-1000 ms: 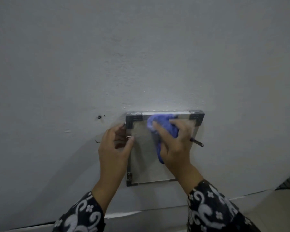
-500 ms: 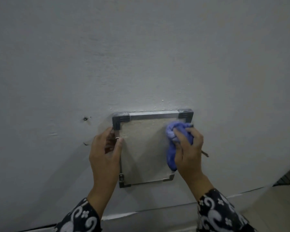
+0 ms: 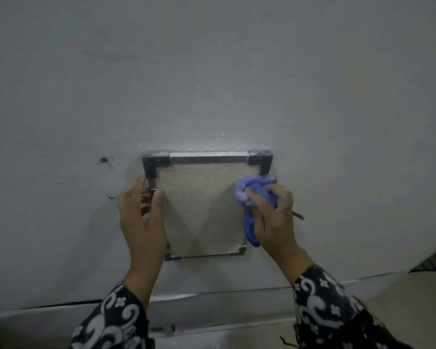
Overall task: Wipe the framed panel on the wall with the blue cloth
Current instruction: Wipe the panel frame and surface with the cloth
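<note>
Here two hands work one framed panel (image 3: 202,205): left hand (image 3: 141,217) grips its edge, right hand (image 3: 275,217) clutches one blue cloth (image 3: 252,195).

I can read no text, label, brand or number anywhere, neither on the wall nor on the frame.

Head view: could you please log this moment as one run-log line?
left hand: grips framed panel left edge | right hand: presses blue cloth on panel's upper right | phase: wiping
</note>
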